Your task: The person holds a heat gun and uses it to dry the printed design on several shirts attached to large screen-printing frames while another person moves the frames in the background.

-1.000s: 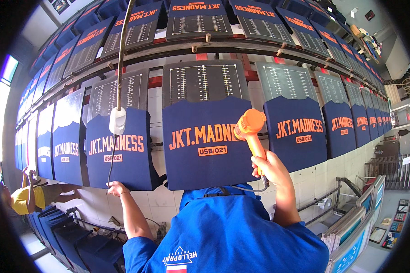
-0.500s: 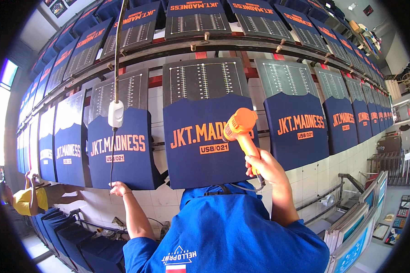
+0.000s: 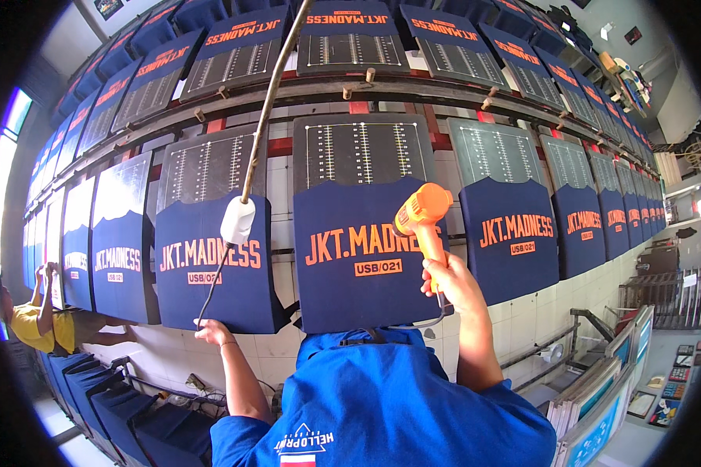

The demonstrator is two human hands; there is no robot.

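Observation:
My right hand [image 3: 450, 282] is closed round the handle of an orange heat gun [image 3: 425, 208]. It is held over the right part of the orange print on a navy T-shirt [image 3: 350, 300], covering some letters, and its nozzle points left. That shirt lies stretched on a dark board [image 3: 366, 156] marked with white scales. Off to the left, my left hand [image 3: 213, 333] pinches a thin black cable [image 3: 213, 284] near the lower edge of another printed navy T-shirt [image 3: 185, 300]. The cable runs up to a white socket block [image 3: 238, 221] hanging from a pole-like lead [image 3: 266, 113].
Rows of similar shirts on boards extend left and right, with a wooden rail [image 3: 413, 87] behind the near row. A person in a yellow top [image 3: 40, 331] stands at the far left. Framed screens [image 3: 600, 416] lean at lower right; dark draped boards [image 3: 125, 412] stand at lower left.
The white socket block and its lead have swung to the right against the shirts. My right hand holds the heat gun slightly lower over the print. The whole view has shifted a little.

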